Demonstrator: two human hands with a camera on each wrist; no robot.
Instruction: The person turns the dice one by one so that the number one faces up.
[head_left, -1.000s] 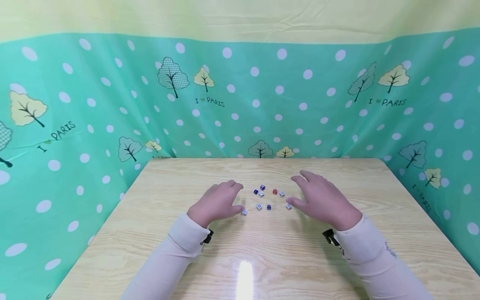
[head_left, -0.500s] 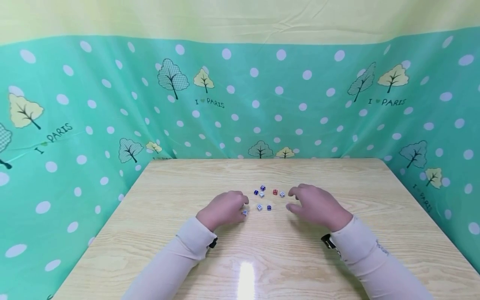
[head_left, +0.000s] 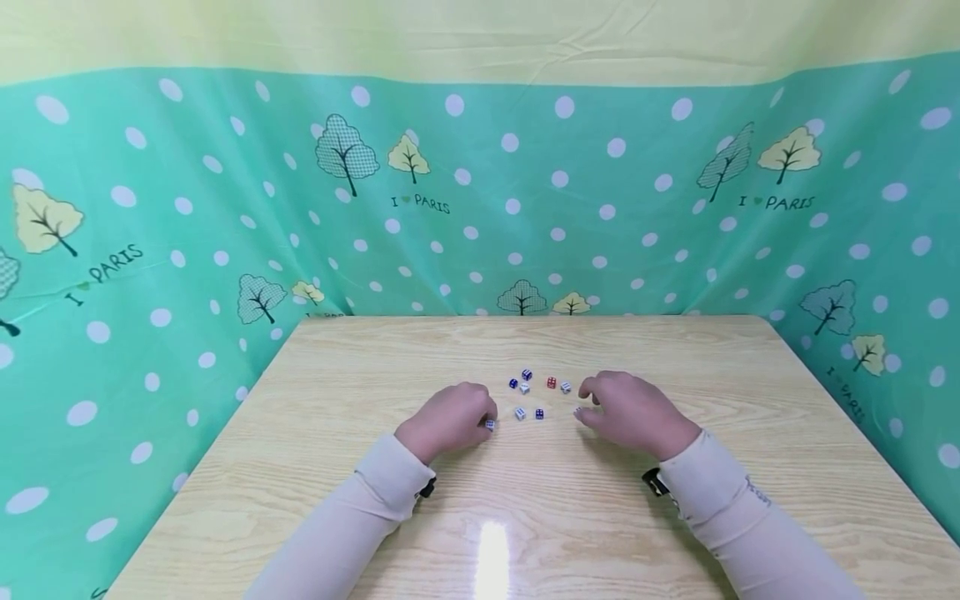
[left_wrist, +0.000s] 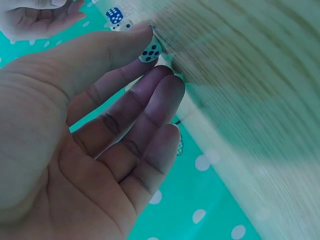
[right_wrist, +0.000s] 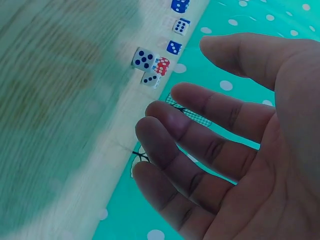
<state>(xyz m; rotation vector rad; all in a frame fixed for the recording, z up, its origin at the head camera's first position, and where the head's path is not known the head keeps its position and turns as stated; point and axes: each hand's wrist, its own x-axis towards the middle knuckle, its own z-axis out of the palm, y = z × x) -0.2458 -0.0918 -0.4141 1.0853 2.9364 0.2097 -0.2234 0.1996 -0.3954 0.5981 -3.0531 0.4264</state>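
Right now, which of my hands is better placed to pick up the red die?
Likely your right hand: it holds nothing and is nearer the red die, though another die lies between. Your left hand pinches a white die.

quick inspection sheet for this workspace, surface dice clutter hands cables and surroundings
Surface: pale wood-grain table, bright glare near the bottom of the head view
Job's things: five white dice, three blue dice, one red die
Clutter: nothing seen
Left hand: pinches a white die between thumb and forefinger
Right hand: holds nothing; another white die is close by
Cables: nothing seen
Surroundings: green dotted cloth behind and on both sides
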